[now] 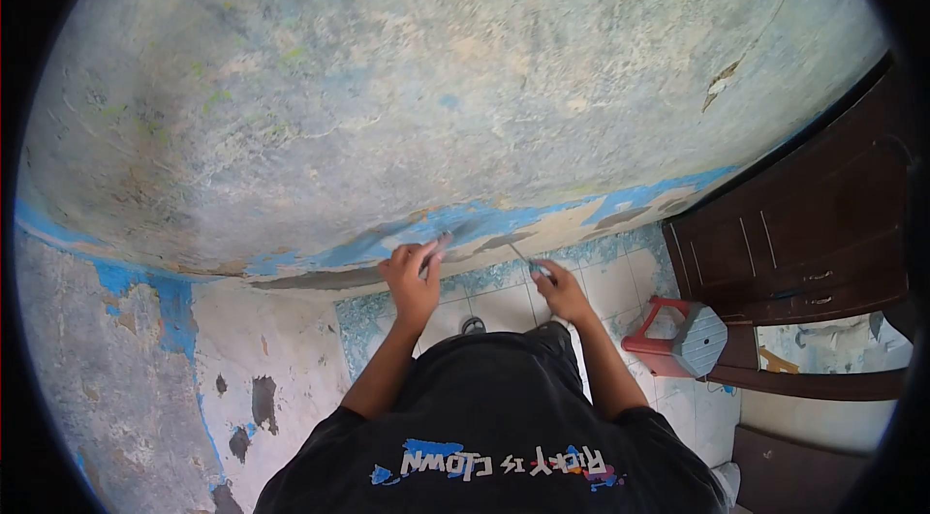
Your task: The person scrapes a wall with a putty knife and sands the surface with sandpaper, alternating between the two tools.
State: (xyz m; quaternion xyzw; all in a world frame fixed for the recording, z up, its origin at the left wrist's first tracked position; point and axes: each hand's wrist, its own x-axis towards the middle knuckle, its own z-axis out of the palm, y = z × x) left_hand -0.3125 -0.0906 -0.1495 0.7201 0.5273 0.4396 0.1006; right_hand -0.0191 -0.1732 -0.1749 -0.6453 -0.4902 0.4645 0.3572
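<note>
We observe the left hand [414, 277] grasping a small object [443, 244], too blurred to identify, in front of the blue paint [538, 215] on the wall [465, 78]; the right hand [562, 291] grips a thin tool [534, 265], its tip near the wall, contact unconfirmed by us

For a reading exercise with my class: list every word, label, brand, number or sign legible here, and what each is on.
"RICKY IS CLOWN": on the black T-shirt, upside down in this view.
Grey object in the left hand, thin tool in the right hand: too small or blurred to tell any marking.
Red-and-grey stool, dark wooden cabinet: no readable text.
</note>
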